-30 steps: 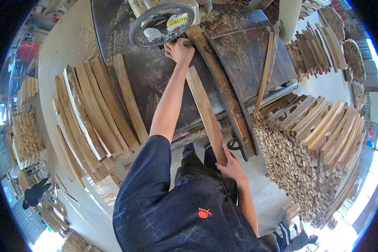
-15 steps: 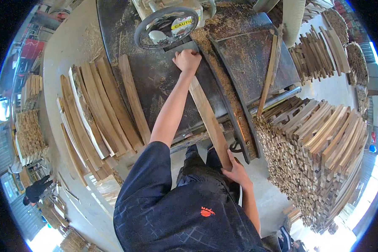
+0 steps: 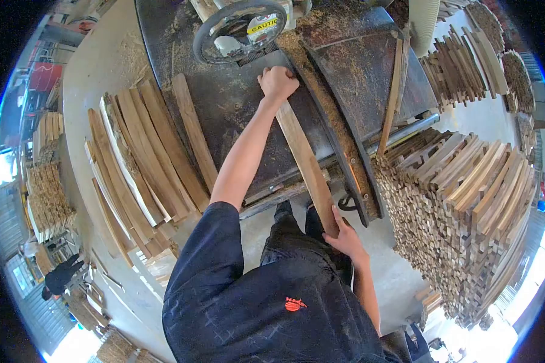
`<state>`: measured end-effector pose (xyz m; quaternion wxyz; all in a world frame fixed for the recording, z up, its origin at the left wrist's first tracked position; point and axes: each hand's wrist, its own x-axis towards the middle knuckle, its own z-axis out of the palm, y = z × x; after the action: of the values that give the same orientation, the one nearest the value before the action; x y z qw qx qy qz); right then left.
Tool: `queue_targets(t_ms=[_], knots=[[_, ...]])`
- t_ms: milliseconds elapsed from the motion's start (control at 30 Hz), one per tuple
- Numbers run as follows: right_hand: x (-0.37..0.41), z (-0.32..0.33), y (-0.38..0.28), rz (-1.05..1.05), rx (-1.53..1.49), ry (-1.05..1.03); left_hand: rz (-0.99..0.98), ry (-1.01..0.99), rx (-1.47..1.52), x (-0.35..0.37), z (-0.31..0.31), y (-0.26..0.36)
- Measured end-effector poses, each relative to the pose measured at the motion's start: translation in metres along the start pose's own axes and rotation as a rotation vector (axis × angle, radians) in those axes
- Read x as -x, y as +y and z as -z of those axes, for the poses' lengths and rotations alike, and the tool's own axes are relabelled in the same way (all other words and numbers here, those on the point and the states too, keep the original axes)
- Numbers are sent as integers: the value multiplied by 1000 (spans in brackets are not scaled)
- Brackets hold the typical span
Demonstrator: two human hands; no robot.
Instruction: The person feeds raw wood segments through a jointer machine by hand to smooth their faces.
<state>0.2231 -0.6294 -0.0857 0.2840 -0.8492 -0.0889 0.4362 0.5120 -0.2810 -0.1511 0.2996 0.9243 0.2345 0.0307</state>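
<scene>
My left hand (image 3: 278, 83) is closed over the far end of a long, slightly curved wooden strip (image 3: 301, 148) on the dark machine table. My right hand (image 3: 347, 240) grips the near end of that strip, which sticks out past the table edge toward my body. Right beside the strip runs a curved black guide (image 3: 339, 133) with a sawdust-filled channel. A black handwheel (image 3: 239, 30) stands beyond my left hand, in front of a yellow caution label (image 3: 264, 25).
Several curved boards (image 3: 142, 151) lie at the left, with one separate board (image 3: 194, 130) nearer. A thin strip (image 3: 390, 97) lies on the table's right side. A large stack of cut pieces (image 3: 460, 212) stands at the right. A person (image 3: 62, 275) is at the far left.
The view has shifted slightly. My left hand and the strip's far end are slightly farther right in the picture. Both hands still hold the strip.
</scene>
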Motion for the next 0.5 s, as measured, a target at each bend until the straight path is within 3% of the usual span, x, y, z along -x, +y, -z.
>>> queue_targets(t_ms=[133,233,267,333,400,433,500], knots=[[-4,1,-3,28,-17,30,165,132,28,-32,-2,3],[-2,0,5,13,1,44,69,98,-41,-26,-3,-4],[-5,-1,12,66,-26,120,-25,-41,-102,-16,4,-7],[-8,-2,18,134,-55,197,-242,-325,149,14,8,-17],[-7,0,23,-20,-204,367,-131,-371,436,77,55,12],[-10,4,25,2,-205,369,-311,461,336,124,27,-10],[-18,2,20,-112,-343,155,-37,640,103,189,10,-11]])
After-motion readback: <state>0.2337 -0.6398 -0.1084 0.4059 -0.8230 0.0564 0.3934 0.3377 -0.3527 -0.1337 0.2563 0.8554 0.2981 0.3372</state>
